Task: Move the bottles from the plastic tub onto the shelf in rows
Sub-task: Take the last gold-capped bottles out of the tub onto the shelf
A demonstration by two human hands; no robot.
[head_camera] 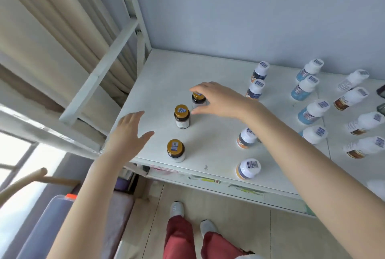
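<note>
A white painted shelf board (158,84) runs beneath a pale blue wall (229,19). Your right hand (218,100) has its fingers (203,88) and thumb curled round a small dark glass bottle with a gold screw cap (198,101), which stands upright on the board. Just nearer you than those fingers stand 2 matching gold-capped bottles (182,116), making a column of 3. Square this one with them, feel its base sit flat, then let go straight upward so no knuckle clips the neighbour. Your left hand (130,133), fingers spread and holding nothing, hovers off the column's outer side. White-capped bottles (249,168) stand in rows around your right forearm. The plastic tub is out of view.
</note>
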